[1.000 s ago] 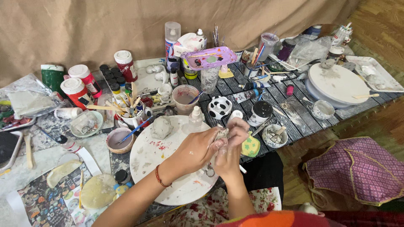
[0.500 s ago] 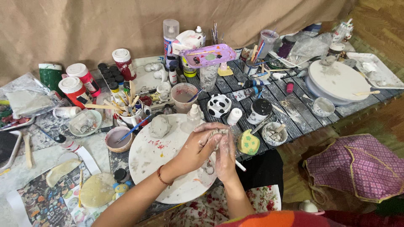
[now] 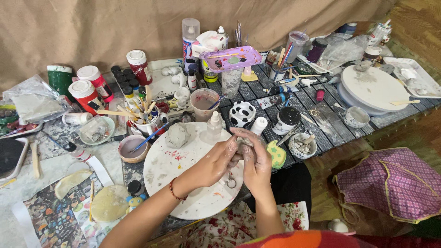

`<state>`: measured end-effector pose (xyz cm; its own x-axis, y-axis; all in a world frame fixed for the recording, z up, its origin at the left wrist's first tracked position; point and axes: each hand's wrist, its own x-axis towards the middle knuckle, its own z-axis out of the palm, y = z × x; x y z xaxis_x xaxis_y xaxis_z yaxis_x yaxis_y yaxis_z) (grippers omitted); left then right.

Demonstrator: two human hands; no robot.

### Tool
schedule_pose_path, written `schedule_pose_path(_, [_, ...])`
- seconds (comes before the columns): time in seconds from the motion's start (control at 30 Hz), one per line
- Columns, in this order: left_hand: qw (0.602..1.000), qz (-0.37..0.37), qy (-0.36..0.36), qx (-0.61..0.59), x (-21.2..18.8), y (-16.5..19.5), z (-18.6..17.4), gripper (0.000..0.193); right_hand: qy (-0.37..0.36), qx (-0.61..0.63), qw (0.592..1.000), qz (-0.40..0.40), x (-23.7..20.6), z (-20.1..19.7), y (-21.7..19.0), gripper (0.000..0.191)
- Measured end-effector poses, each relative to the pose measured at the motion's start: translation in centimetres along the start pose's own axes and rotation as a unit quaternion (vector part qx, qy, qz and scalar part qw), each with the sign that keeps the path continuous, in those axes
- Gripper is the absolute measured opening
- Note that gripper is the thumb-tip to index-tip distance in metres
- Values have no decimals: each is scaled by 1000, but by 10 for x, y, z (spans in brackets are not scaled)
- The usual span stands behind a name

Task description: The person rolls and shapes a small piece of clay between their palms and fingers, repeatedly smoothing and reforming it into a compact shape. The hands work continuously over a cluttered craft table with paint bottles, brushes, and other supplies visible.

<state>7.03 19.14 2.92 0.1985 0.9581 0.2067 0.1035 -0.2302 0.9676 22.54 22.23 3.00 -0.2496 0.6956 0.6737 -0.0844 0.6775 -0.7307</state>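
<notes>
Head view, just below the frame's middle: the left hand comes in from the lower left and cups a small grey clay lump from the side. The right hand presses it from the right, fingers closed. The lump sits pinched between both hands, above the right edge of the round white board on the desk, with no clear long axis visible.

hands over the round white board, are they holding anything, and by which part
Both the left hand and right hand pinch a small grey lump of clay between their fingertips, above the round white board; the exact grip is hidden.
</notes>
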Motion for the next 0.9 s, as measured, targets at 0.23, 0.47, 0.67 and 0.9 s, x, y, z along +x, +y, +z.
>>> schedule_pose_path(0.23, [992,-45,10,-116,7,15,10,51,-44,-160,982,-91,8,-8,-4,42])
schedule_pose_path(0.47, [996,73,49,-16,6,27,9,28,-26,146,989,24,-1,-4,-14,66])
schedule_pose_path(0.67, [984,144,75,72,0,30,10,16,14,152,983,99,-13,-3,0,55])
schedule_pose_path(0.9, [999,54,-1,2,0,29,7,23,5,196,977,80,-15,-5,4,50])
